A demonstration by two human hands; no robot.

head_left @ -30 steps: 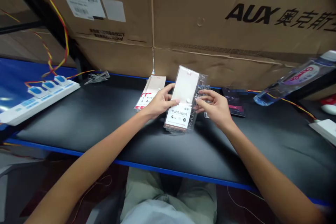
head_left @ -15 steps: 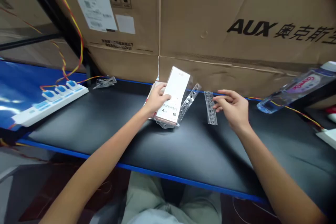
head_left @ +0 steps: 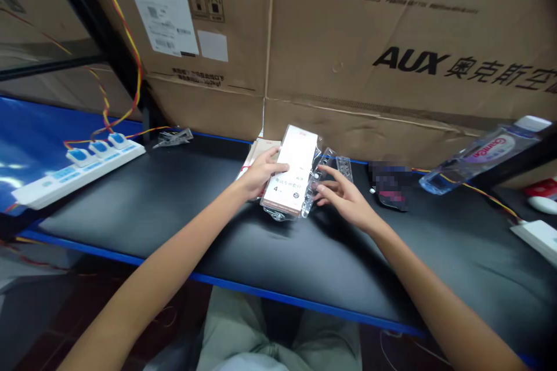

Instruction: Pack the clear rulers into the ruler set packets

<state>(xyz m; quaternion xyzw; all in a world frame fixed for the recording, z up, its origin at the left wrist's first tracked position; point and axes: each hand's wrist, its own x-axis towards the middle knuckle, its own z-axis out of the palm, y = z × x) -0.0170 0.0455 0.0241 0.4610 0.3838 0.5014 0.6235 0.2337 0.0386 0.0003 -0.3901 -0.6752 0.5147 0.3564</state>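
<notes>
My left hand [head_left: 261,174] is closed on a flat packet [head_left: 290,171], a white printed card in a clear plastic sleeve, its thumb lying across the front. Red-edged packaging [head_left: 260,151] shows partly behind that hand. Along the packet's right side leans a clear plastic ruler [head_left: 310,200] with cut-out holes, partly covered. My right hand [head_left: 342,194] is at this ruler, fingers bent and apart; whether the fingertips touch it is hard to see. Another clear ruler with holes [head_left: 344,167] lies on the black table just beyond my right hand.
Large cardboard boxes [head_left: 322,81] stand along the back of the table [head_left: 174,197]. On the left are a power strip [head_left: 82,171] with plugs and a small clear plastic piece [head_left: 174,138]. A water bottle [head_left: 483,153] leans at the right, near a dark blurred object [head_left: 390,185].
My right hand has moved left, from the ruler lying on the table to the ruler beside the packet. My left hand keeps hold of the packet, and the view has shifted slightly.
</notes>
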